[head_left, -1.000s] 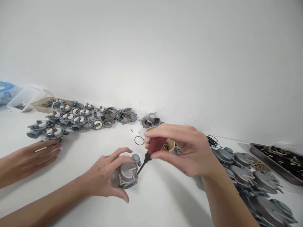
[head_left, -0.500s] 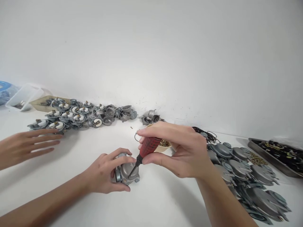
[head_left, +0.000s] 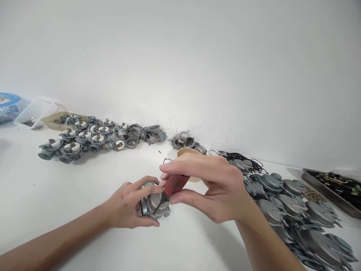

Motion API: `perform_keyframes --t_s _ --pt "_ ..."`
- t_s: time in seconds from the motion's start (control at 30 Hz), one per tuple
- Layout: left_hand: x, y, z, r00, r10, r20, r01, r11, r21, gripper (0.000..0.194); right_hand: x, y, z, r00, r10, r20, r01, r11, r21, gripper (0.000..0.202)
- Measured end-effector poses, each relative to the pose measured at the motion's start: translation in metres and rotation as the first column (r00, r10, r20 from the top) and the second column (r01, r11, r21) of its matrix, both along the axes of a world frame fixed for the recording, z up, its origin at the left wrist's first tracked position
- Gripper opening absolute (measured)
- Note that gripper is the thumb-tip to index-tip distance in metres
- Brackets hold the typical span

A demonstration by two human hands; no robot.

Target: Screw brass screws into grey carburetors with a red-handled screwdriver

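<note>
A grey metal carburetor (head_left: 155, 202) sits on the white table with its rounded bowl facing up. My left hand (head_left: 132, 205) is closed around its left side, fingers over the top and thumb along the near edge. In my right hand (head_left: 210, 184) is a screwdriver (head_left: 175, 184) with a red and black handle, gripped between thumb and fingers. Its shaft slants down to the left, and the tip meets a screw at the near-left rim of the bowl. Behind my right hand stands a round cream container (head_left: 194, 151), largely hidden.
Opened carburetors with white floats (head_left: 84, 134) stand in rows at the left. Assembled carburetors (head_left: 293, 207) crowd the right side. A metal tray (head_left: 313, 177) of dark parts lies far right, and black rings (head_left: 239, 157) lie near the wall. A clear plastic bin (head_left: 36, 111) stands far left.
Another person's hand at the left has gone out of view. The screwdriver tip has shifted from the top of the bowl to the screw at its rim. My view has shifted slightly.
</note>
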State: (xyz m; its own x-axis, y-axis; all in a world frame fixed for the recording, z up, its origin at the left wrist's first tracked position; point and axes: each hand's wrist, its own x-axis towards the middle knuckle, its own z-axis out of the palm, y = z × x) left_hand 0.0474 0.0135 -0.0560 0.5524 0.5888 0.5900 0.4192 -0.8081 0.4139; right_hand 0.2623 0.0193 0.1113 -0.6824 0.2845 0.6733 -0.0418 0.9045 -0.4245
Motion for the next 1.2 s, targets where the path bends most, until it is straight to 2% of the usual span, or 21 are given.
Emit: perform_keyframes --t_s 0.13,0.2,0.27,0.4,0.57,0.67,0.73,0.87,1.0,1.07,1.13,1.2 --pt "-0.0001 0.0015 -0.0043 0.999 -0.020 0.028 0.019 0.999 0.032 0.070 0.0007 -0.0075 0.0028 0.998 0.052 0.033 -0.052 0.999 0.005 0.035" --pt "-0.0002 0.0021 -0.0055 0.999 -0.027 0.041 0.025 0.999 0.031 0.070 0.0015 -0.0098 0.0034 0.996 0.061 0.065 -0.062 0.998 0.012 0.039" --pt "-0.0001 0.0022 -0.0054 0.999 -0.029 0.045 0.028 1.000 0.014 0.067 0.0014 -0.0102 0.0027 0.997 0.031 0.069 -0.033 0.999 0.033 0.039" --pt "0.0005 0.0017 -0.0027 0.998 -0.041 0.037 0.043 0.998 -0.035 0.063 -0.0006 -0.0081 0.0009 0.998 -0.066 0.000 0.066 0.992 0.107 0.026" --pt "0.0001 0.0011 -0.0026 0.999 -0.024 0.033 0.025 0.999 -0.031 0.065 0.0005 -0.0092 0.0031 0.999 0.042 0.031 -0.043 0.998 0.053 0.035" --pt "-0.0002 0.0009 -0.0036 1.000 -0.014 0.020 0.015 0.999 -0.039 0.065 0.0019 -0.0103 0.0031 0.999 -0.019 -0.025 0.021 0.997 0.070 0.029" --pt "-0.0001 0.0008 -0.0035 1.000 -0.013 0.009 0.013 0.998 -0.056 0.065 0.0023 -0.0106 0.0026 0.998 -0.065 -0.012 0.066 0.994 0.090 0.035" --pt "0.0005 0.0003 -0.0008 1.000 0.006 -0.013 -0.006 0.999 -0.049 0.067 0.0001 -0.0093 0.0003 0.997 -0.019 0.073 0.014 0.998 0.064 0.045" --pt "0.0004 0.0002 0.0018 1.000 -0.010 -0.015 0.009 0.998 -0.063 0.067 -0.0029 -0.0055 -0.0024 0.996 -0.076 -0.048 0.082 0.984 0.158 0.034" --pt "0.0000 0.0004 0.0017 1.000 -0.023 -0.009 0.022 0.997 -0.072 0.066 -0.0024 -0.0048 -0.0012 0.996 -0.085 0.013 0.082 0.987 0.137 0.033" --pt "-0.0003 0.0009 0.0007 1.000 -0.013 -0.002 0.013 0.998 -0.054 0.067 -0.0016 -0.0054 0.0012 0.995 -0.028 0.098 0.022 0.998 0.063 0.034" --pt "-0.0003 0.0017 -0.0004 1.000 -0.016 0.006 0.016 0.999 -0.028 0.067 -0.0017 -0.0064 0.0028 0.995 0.020 0.099 -0.023 0.999 0.028 0.033"
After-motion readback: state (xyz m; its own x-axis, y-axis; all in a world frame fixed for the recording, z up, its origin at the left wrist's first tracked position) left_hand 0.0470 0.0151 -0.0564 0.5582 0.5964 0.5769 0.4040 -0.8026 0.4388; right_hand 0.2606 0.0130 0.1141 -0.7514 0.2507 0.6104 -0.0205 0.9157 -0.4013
